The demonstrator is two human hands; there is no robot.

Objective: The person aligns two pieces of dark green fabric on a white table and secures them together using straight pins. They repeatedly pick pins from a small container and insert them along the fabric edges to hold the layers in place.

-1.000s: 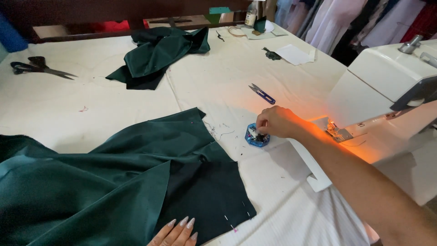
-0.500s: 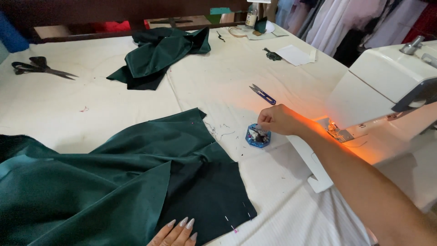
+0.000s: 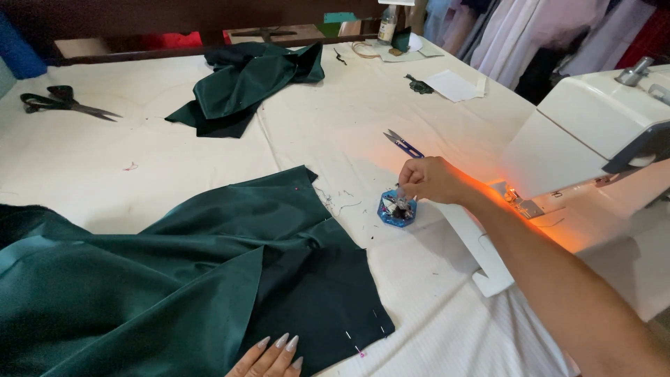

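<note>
At mid-frame the right hand pinches at the blue pin dish, its grip seemingly clenched on a pin, best lifted singly, while the left hand, released flat at bottom centre, should steady the green cloth.

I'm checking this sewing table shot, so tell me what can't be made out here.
Head view only:
- Left hand: only fingertips show on the green fabric; the bottom edge cuts off the rest.
- Right hand over the blue pin holder: whatever the fingertips pinch is too small to tell.
- Sewing machine: cut off by the right edge.
</note>
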